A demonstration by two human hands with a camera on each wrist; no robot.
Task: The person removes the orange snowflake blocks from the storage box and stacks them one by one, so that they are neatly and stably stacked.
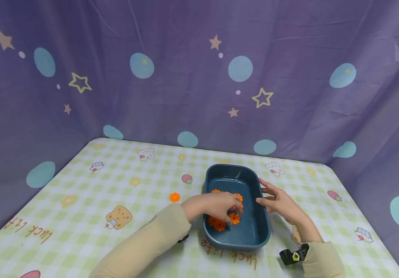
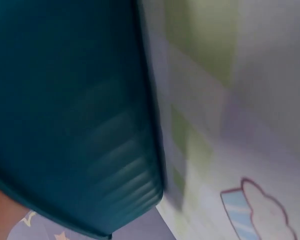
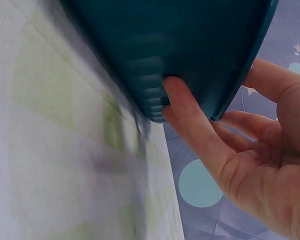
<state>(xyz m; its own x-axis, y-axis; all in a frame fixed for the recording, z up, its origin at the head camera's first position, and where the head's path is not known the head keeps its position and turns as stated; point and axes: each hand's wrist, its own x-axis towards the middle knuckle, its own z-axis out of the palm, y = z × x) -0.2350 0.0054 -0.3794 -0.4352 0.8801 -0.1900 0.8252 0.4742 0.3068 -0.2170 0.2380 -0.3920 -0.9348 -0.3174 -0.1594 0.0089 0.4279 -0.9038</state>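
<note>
A dark teal plastic box (image 1: 234, 235) stands on the table with its open side up. Several orange notched discs (image 1: 219, 224) lie inside, toward its left side. My left hand (image 1: 220, 204) reaches down over the left wall among the discs, thumb and fingers apart. It covers some discs, and whether a fingertip touches one is hard to see. My right hand (image 1: 279, 202) holds the right wall, thumb over the rim and fingers on the outside. The right wrist view shows the right fingers (image 3: 190, 115) against the outer wall. In the left wrist view the box's outer side (image 2: 75, 115) fills the left half.
One loose orange disc (image 1: 174, 197) lies on the tablecloth left of the box. The checked tablecloth (image 1: 92, 193) bears printed cartoon pictures. A purple curtain (image 1: 185, 96) with stars and blue ovals hangs behind the table. A black strap device (image 1: 295, 255) sits at the right wrist.
</note>
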